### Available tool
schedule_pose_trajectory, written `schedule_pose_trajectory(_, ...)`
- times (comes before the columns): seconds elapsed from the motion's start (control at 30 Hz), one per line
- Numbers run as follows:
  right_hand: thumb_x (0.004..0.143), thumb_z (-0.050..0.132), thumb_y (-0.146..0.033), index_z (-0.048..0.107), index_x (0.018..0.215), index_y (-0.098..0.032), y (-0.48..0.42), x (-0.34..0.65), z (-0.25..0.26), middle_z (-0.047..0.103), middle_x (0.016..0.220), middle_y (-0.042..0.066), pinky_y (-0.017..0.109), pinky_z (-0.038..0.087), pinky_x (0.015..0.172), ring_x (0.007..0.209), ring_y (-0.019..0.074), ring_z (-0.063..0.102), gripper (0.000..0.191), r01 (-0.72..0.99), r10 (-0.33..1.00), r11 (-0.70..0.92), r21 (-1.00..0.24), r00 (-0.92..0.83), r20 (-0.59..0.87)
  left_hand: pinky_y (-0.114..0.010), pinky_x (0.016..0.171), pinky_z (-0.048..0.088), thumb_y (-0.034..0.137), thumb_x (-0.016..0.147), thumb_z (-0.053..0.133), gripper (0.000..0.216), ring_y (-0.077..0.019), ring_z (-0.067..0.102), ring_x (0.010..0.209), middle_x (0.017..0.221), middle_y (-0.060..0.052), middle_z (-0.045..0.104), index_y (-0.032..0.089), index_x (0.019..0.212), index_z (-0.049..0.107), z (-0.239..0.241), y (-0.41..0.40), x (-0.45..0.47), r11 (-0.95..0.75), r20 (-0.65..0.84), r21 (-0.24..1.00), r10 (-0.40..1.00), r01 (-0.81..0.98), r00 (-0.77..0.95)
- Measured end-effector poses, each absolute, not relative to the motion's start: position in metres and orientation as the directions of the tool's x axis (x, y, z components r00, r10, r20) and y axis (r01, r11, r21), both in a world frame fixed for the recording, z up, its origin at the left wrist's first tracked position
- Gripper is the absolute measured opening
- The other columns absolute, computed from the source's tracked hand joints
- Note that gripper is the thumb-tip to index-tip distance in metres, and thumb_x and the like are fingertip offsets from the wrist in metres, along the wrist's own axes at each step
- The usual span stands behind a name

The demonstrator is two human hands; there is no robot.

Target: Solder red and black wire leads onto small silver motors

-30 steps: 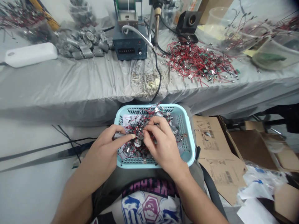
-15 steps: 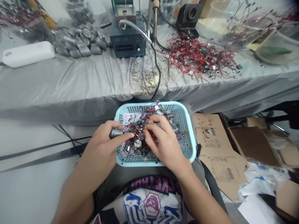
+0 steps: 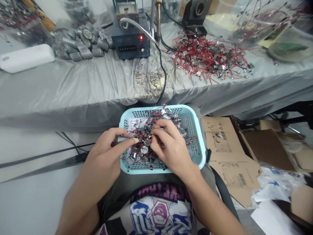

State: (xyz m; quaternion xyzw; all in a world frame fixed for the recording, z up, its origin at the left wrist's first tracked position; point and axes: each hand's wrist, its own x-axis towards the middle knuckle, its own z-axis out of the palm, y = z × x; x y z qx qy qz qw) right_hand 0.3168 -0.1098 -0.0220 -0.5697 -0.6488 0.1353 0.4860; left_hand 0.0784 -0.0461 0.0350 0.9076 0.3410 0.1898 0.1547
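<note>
A light blue plastic basket [image 3: 201, 143] rests on my lap, filled with small silver motors and red and black wires [image 3: 146, 122]. My left hand [image 3: 110, 147] is closed around a silver cylindrical motor [image 3: 120, 139] at the basket's left side, thumb stretched along it. Over the basket's middle, my right hand [image 3: 170, 143] pinches with thumb and fingertips close together. Whatever lies between those fingertips is too small to make out, perhaps a wire end. Part of the basket's contents is hidden beneath my right hand.
On the grey-covered bench are a pile of motors [image 3: 83, 42], a dark soldering station [image 3: 132, 44], a soldering iron [image 3: 158, 19] in its stand, and a heap of red-wired parts [image 3: 207, 58]. A black cable [image 3: 164, 75] hangs to the edge. Cardboard [image 3: 225, 153] lies at right.
My left thumb has drawn back slightly to the left along the motor. A red light now shows on the soldering station. The view has shifted a little; my right hand keeps its pinch.
</note>
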Motion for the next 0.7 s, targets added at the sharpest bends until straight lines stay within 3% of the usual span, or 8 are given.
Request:
schedule_pose_trajectory(0.13,0.112,0.063,-0.014,0.075,0.111,-0.02,-0.11,0.322,-0.018,0.073,0.126,0.013,0.042,0.067,0.101,0.114,0.0228,0.075,0.014,0.509,0.904,0.282,-0.813,0.143,0.404,-0.037,0.11,0.066,-0.004,0.107,0.048,0.054,-0.0229,0.078,0.124,0.144,-0.005,0.073,0.031,0.13,0.083,0.036,-0.044,0.075,-0.69,0.217,0.464,0.696,0.556,0.684)
schedule_pose_trajectory(0.27,0.11,0.064,-0.016,0.076,0.1,-0.02,-0.112,0.327,-0.012,0.073,0.116,0.009,0.035,0.066,0.088,0.105,0.02,0.075,0.016,0.389,0.953,0.194,-0.901,0.143,0.267,-0.037,0.105,0.068,0.001,0.109,0.048,0.054,-0.0221,0.08,0.119,0.142,-0.001,0.077,0.036,0.126,0.085,0.041,-0.042,0.07,-0.662,0.238,0.508,0.722,0.55,0.65)
schedule_pose_trajectory(0.37,0.11,0.064,-0.02,0.076,0.096,-0.02,-0.111,0.329,-0.01,0.073,0.114,0.008,0.033,0.065,0.088,0.106,0.0197,0.075,0.019,0.335,0.972,0.147,-0.931,0.128,0.199,-0.039,0.099,0.069,0.007,0.112,0.053,0.049,-0.0231,0.08,0.116,0.139,0.001,0.079,0.04,0.123,0.087,0.046,-0.044,0.07,-0.632,0.259,0.53,0.756,0.566,0.601)
schedule_pose_trajectory(0.47,0.11,0.064,-0.019,0.077,0.101,-0.02,-0.11,0.328,-0.01,0.073,0.117,0.009,0.033,0.064,0.088,0.106,0.0194,0.075,0.016,0.335,0.974,0.131,-0.933,0.133,0.184,-0.038,0.089,0.069,0.014,0.118,0.057,0.042,-0.0221,0.081,0.109,0.135,0.002,0.081,0.042,0.118,0.089,0.048,-0.047,0.074,-0.59,0.276,0.585,0.79,0.556,0.547)
schedule_pose_trajectory(0.6,0.112,0.064,-0.017,0.078,0.121,-0.02,-0.111,0.328,-0.009,0.072,0.131,0.01,0.034,0.067,0.089,0.098,0.0164,0.076,0.017,0.363,0.969,0.165,-0.917,0.114,0.22,-0.031,0.094,0.07,0.022,0.119,0.068,0.023,-0.0176,0.083,0.108,0.13,0.003,0.085,0.036,0.119,0.086,0.042,-0.046,0.084,-0.572,0.282,0.664,0.788,0.481,0.548)
schedule_pose_trajectory(0.7,0.114,0.061,-0.013,0.078,0.135,-0.022,-0.113,0.333,-0.006,0.075,0.137,0.011,0.04,0.068,0.105,0.118,0.0214,0.079,0.028,0.416,0.959,0.233,-0.879,0.051,0.278,-0.029,0.098,0.07,0.025,0.117,0.075,0.013,-0.0167,0.084,0.109,0.127,0.004,0.087,0.033,0.12,0.084,0.034,-0.045,0.089,-0.545,0.283,0.698,0.805,0.464,0.521)
